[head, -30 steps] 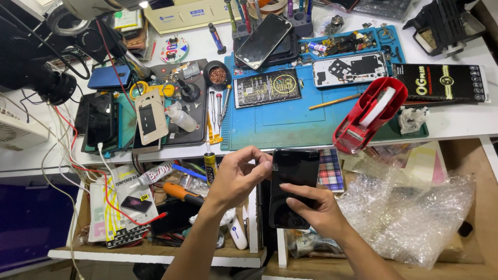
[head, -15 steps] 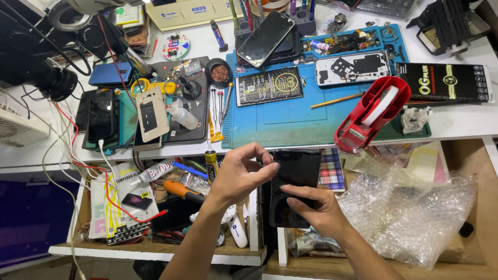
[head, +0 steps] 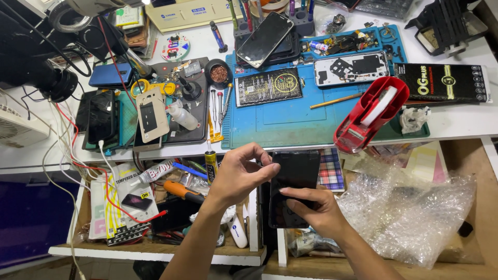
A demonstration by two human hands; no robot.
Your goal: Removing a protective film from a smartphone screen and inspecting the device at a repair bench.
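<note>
The right hand [head: 316, 210] is gripping the black phone [head: 293, 181] from below; the left hand [head: 241, 173] is pinching, apparently, at its upper left edge, beside bubble wrap [head: 410, 212].

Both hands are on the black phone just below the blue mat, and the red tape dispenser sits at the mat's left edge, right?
Not quite. The head view shows the red tape dispenser at the right edge of the blue mat, not the left. The rest holds: the left hand and right hand are both on the black phone just below the mat.
</note>
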